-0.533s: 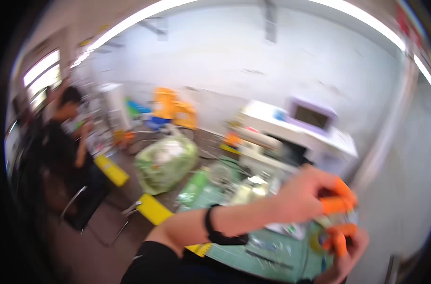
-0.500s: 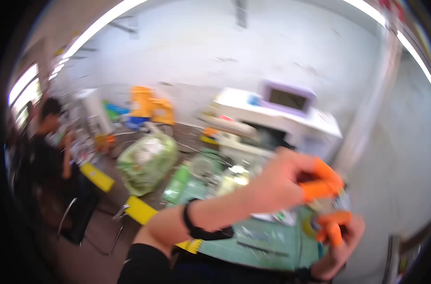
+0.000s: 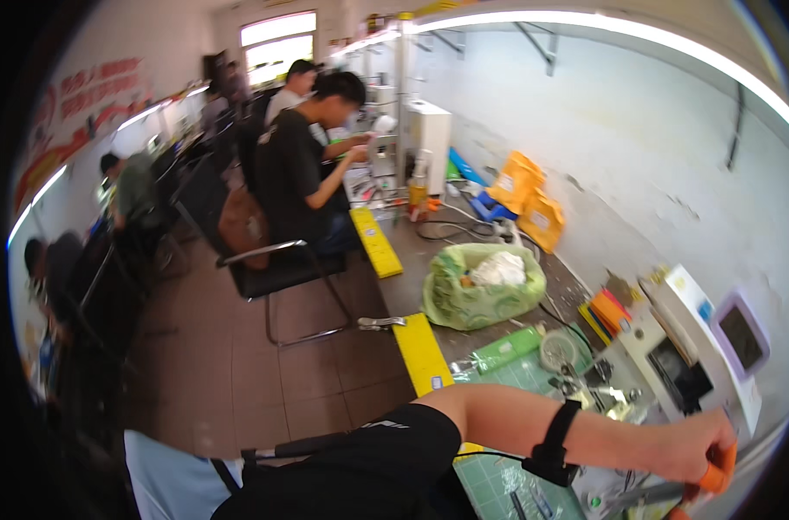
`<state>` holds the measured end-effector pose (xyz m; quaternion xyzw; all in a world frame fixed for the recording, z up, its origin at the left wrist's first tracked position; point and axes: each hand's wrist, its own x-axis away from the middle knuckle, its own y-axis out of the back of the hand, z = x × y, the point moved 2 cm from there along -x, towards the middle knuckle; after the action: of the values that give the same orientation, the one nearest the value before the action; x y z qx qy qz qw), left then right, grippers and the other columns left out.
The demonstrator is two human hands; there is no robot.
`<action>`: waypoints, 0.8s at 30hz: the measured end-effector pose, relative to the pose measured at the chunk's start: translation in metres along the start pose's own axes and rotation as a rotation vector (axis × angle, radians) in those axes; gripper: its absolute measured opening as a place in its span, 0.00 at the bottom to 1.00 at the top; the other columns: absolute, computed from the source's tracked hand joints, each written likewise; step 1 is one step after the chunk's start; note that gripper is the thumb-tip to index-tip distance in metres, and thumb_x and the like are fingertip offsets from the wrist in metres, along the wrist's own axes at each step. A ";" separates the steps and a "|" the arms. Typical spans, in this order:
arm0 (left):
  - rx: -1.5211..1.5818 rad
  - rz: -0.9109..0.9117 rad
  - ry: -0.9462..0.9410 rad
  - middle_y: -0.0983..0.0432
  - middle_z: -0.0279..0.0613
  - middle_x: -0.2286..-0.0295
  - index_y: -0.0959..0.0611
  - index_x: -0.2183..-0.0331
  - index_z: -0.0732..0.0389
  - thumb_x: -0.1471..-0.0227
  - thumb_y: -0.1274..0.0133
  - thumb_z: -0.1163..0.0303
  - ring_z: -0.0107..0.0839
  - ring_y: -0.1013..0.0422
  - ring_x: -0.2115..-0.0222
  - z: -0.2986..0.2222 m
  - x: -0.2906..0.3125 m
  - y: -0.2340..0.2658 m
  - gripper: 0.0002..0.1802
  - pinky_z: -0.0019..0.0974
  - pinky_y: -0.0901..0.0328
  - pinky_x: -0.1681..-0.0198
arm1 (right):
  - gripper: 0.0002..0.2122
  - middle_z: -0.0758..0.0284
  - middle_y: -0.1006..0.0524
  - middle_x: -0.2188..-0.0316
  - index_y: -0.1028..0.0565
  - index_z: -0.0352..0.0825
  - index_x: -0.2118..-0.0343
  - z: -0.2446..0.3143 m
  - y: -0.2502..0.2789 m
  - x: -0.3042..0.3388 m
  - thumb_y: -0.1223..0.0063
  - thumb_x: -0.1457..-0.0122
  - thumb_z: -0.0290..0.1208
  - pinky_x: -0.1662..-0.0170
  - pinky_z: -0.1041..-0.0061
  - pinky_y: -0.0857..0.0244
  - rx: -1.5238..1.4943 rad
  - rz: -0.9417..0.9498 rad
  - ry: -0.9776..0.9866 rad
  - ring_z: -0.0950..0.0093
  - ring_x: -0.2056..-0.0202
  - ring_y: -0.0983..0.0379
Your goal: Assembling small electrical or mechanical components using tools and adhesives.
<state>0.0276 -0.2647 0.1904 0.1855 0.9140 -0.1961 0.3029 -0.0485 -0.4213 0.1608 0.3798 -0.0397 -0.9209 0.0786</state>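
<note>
Fingers of my left hand wear orange fingertip covers and curl down at the far right edge of the worktop, over a green cutting mat. Whether that grip is clamped on anything I cannot tell; the fingertips sit low in the corner, partly cut off. A black wrist strap circles my forearm. My right hand is out of sight apart from an orange tip at the lower edge. Just beyond my hand stands a white machine with a small screen. Further along the worktop lies a green bag holding white material, and yellow boxes lean at the wall. Beside the worktop, a person in black sits on a chair.
</note>
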 end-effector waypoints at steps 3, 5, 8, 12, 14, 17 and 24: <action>-0.139 0.007 0.135 0.19 0.40 0.76 0.14 0.72 0.65 0.50 0.37 0.74 0.29 0.23 0.77 -0.052 0.021 0.007 0.05 0.31 0.29 0.73 | 0.20 0.67 0.30 0.79 0.24 0.24 0.50 -0.016 -0.024 -0.002 0.59 0.27 0.39 0.76 0.84 0.53 -0.001 0.159 0.014 0.83 0.81 0.44; -0.315 0.013 0.122 0.14 0.35 0.71 0.09 0.65 0.59 0.49 0.33 0.68 0.22 0.22 0.72 -0.047 0.022 0.009 0.09 0.27 0.29 0.68 | 0.20 0.66 0.29 0.79 0.25 0.24 0.48 -0.030 -0.028 0.001 0.58 0.28 0.38 0.76 0.84 0.52 -0.079 0.246 -0.066 0.82 0.81 0.43; -0.317 0.021 0.089 0.14 0.35 0.71 0.09 0.65 0.60 0.48 0.34 0.69 0.23 0.22 0.72 -0.041 0.017 0.008 0.08 0.28 0.28 0.68 | 0.16 0.65 0.26 0.76 0.25 0.26 0.51 -0.031 -0.038 0.000 0.55 0.29 0.35 0.77 0.86 0.49 -0.137 0.313 -0.174 0.82 0.81 0.40; -0.328 0.004 0.110 0.14 0.35 0.71 0.09 0.65 0.60 0.48 0.34 0.69 0.23 0.21 0.72 -0.045 0.016 0.011 0.08 0.28 0.28 0.67 | 0.10 0.65 0.26 0.73 0.25 0.30 0.60 -0.037 -0.033 0.002 0.53 0.30 0.32 0.79 0.86 0.48 -0.395 0.173 -0.222 0.82 0.82 0.40; -0.276 -0.032 0.128 0.14 0.37 0.70 0.10 0.64 0.62 0.48 0.34 0.70 0.24 0.21 0.72 -0.046 0.017 0.012 0.09 0.28 0.27 0.68 | 0.10 0.66 0.26 0.72 0.26 0.32 0.61 -0.047 -0.024 0.008 0.52 0.30 0.34 0.79 0.86 0.48 -0.371 0.167 -0.227 0.82 0.82 0.40; 0.001 -0.084 0.110 0.22 0.43 0.80 0.19 0.77 0.70 0.52 0.40 0.80 0.30 0.24 0.82 -0.040 0.015 0.010 0.05 0.31 0.29 0.80 | 0.10 0.68 0.29 0.78 0.27 0.33 0.61 -0.064 -0.007 0.018 0.53 0.30 0.36 0.81 0.86 0.49 -0.444 0.071 -0.287 0.82 0.84 0.42; -0.055 -0.001 0.192 0.14 0.39 0.69 0.11 0.63 0.65 0.47 0.34 0.72 0.25 0.21 0.71 -0.037 0.016 0.011 0.09 0.29 0.25 0.69 | 0.10 0.73 0.42 0.88 0.29 0.35 0.65 -0.089 0.024 0.026 0.58 0.30 0.35 0.84 0.81 0.50 -0.516 0.128 -0.162 0.81 0.88 0.48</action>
<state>0.0032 -0.2342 0.2048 0.1947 0.9440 -0.1525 0.2186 -0.0011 -0.4502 0.0826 0.2692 0.1660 -0.9211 0.2271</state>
